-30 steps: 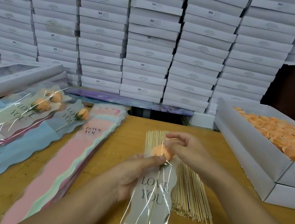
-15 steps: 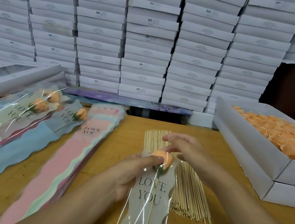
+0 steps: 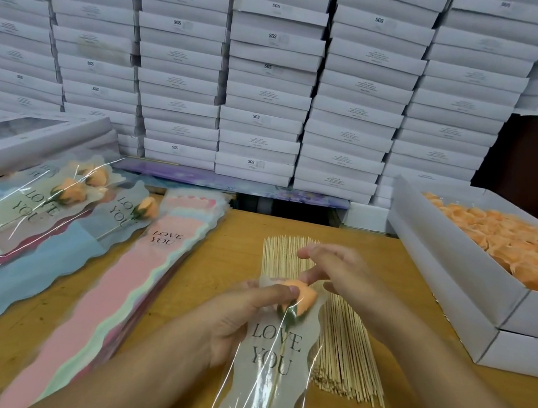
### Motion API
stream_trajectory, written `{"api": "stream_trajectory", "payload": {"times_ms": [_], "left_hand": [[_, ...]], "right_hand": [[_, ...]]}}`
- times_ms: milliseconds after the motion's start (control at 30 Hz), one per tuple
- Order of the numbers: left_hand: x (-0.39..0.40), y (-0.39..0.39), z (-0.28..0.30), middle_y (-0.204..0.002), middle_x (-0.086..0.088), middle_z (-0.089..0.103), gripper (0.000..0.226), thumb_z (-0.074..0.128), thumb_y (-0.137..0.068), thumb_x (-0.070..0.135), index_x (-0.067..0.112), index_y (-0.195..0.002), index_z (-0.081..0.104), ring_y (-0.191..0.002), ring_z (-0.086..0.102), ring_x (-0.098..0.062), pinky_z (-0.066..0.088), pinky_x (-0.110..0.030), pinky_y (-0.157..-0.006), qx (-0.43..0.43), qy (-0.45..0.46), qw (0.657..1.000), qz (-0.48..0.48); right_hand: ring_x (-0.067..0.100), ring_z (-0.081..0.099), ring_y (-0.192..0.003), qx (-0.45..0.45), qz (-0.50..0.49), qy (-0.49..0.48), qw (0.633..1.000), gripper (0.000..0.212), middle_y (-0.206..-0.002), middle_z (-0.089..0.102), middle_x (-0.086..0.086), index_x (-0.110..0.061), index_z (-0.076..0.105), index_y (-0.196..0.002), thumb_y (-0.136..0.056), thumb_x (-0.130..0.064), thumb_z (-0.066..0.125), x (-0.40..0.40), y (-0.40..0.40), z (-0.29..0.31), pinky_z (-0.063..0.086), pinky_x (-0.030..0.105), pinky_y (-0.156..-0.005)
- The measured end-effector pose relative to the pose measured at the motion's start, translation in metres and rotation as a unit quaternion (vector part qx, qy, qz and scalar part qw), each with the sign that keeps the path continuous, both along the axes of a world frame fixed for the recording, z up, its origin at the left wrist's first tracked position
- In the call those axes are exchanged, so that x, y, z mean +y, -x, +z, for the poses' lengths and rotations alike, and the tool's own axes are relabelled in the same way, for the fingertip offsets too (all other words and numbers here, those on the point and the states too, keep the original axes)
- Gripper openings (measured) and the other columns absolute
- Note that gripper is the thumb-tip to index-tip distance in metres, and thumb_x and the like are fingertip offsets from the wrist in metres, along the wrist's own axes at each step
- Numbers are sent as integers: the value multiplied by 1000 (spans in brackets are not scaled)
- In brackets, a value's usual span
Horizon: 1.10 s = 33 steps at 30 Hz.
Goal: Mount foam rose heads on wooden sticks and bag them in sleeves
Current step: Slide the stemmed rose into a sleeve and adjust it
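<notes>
Low in the middle of the frame, the left hand (image 3: 237, 320) grips the sleeve (image 3: 270, 359) marked LOVE YOU, thumb pressed on the orange rose (image 3: 303, 296) inside its top, stick (image 3: 273, 387) running down within. The right hand (image 3: 343, 280) hovers just above, fingers loosely curled, grasping nothing I can make out. Beneath lie spare sticks (image 3: 343, 352) on the counter (image 3: 226, 249); a box of roses (image 3: 514, 245) sits at right.
</notes>
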State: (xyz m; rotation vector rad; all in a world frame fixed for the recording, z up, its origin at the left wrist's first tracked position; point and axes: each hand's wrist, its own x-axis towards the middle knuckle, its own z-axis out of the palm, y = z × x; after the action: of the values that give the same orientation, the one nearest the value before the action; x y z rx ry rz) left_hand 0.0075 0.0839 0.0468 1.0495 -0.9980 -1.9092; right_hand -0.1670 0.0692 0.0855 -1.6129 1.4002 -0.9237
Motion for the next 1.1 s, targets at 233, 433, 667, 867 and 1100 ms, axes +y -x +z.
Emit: {"api": "stream_trajectory", "payload": {"times_ms": [233, 433, 667, 867, 1100], "left_hand": [[0, 1, 1, -101, -22, 72, 74, 86, -67, 5, 8, -133, 53, -74, 70, -32, 59, -45, -70, 18, -4, 1000, 16], [-2, -2, 3, -94, -22, 74, 51, 78, -78, 8, 5, -124, 57, -68, 72, -31, 60, -39, -58, 11, -9, 999, 44], [-4, -3, 3, -93, -19, 73, 51, 72, -83, 22, 3, -128, 59, -70, 71, -28, 58, -37, -63, 12, 4, 998, 60], [-3, -1, 4, -95, -19, 73, 52, 72, -81, 25, 5, -128, 62, -74, 72, -28, 59, -36, -61, 35, 11, 998, 56], [3, 3, 3, -124, -23, 68, 55, 71, -89, 33, 5, -134, 57, -119, 62, -43, 51, -55, -101, 27, 46, 999, -9]], "right_hand": [[10, 63, -109, 19, 51, -40, 998, 36, -96, 77, -3, -36, 65, -116, -92, -59, 51, 4, 1, 1, 41, 42, -106], [14, 66, -106, -96, -58, 16, 994, 40, -117, 68, -4, -27, 60, -124, -87, -41, 67, 7, 6, -8, 55, 36, -92], [32, 72, -96, -198, 24, -196, 960, 58, -106, 75, 14, -12, 64, -109, -61, -37, 86, 35, 3, -31, 59, 34, -72], [27, 75, -90, -201, 97, -248, 943, 13, -104, 76, 17, -11, 79, -92, -79, -10, 78, 47, -4, -39, 61, 36, -76], [27, 74, -89, -223, 40, -168, 959, 26, -104, 75, 17, -4, 71, -110, -86, -14, 74, 37, 7, -36, 61, 38, -76]]}}
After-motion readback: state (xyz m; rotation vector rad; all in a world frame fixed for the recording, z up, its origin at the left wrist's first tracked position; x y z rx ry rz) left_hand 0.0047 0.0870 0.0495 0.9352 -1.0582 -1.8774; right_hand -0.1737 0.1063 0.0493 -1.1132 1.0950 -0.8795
